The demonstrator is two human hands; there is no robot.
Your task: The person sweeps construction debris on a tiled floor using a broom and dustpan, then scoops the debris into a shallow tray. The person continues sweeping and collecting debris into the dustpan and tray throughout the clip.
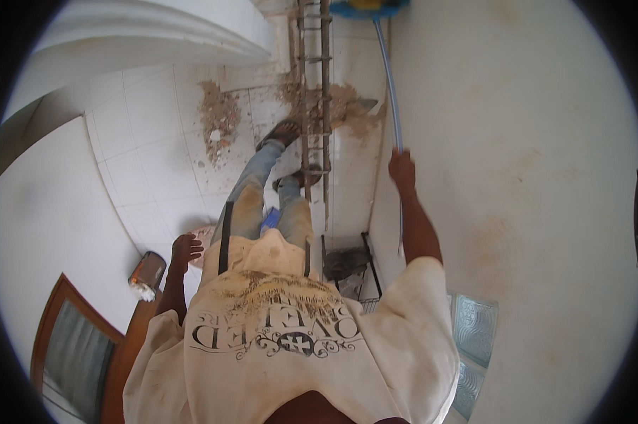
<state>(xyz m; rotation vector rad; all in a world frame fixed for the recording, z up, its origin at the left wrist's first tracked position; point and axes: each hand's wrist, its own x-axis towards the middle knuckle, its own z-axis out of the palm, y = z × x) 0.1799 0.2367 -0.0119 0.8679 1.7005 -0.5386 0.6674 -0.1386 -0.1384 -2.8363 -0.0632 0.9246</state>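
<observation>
My right hand (402, 169) is wrapped round a long blue-grey pole (387, 67), held out beside the white wall on the right. At its far end is a blue and yellow head (368, 8), like that of a broom or duster, partly cut off by the upper edge. My left hand (186, 249) hangs low beside my body with its fingers apart, holding nothing. Just behind it shows part of a round pinkish thing (204, 244), which I cannot make out further.
A narrow ladder (314, 85) stands in front of my feet. Rubble (220, 120) and brown debris (347, 109) lie on the white floor tiles (149, 166). At left are a tin (148, 274) and a wood-framed door (75, 346); at right, glass blocks (474, 328). A dark rack (346, 261) stands by the wall.
</observation>
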